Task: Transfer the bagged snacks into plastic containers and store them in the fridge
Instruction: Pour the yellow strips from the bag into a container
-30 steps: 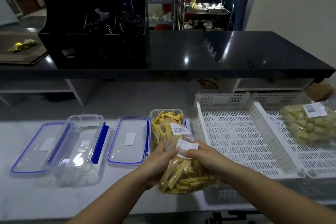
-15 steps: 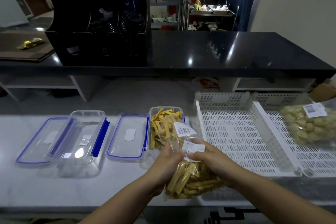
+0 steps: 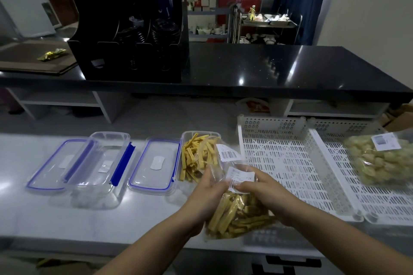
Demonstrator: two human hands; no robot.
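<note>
A clear bag of yellow snack sticks (image 3: 240, 216) lies at the counter's front, held by both hands. My left hand (image 3: 206, 196) grips its left side and my right hand (image 3: 261, 187) pinches its top by the white label. Just behind, a clear plastic container (image 3: 190, 138) holds more yellow sticks, with a second labelled bag (image 3: 225, 152) lying over it. Its blue-rimmed lid (image 3: 154, 164) lies to the left. Further left stand an empty clear container (image 3: 100, 163) and another lid (image 3: 55, 163). A bag of pale snacks (image 3: 384, 161) lies in the right white basket (image 3: 368, 207).
A white perforated basket (image 3: 283, 163) sits right of the filled container, beside the one with the pale snacks. A raised black counter (image 3: 268, 69) runs across the back with a black organiser (image 3: 131, 47) on it. A metal trolley (image 3: 266, 22) stands far behind.
Both hands with the bag have shifted slightly to the right along the counter. The view has tilted up a little.
</note>
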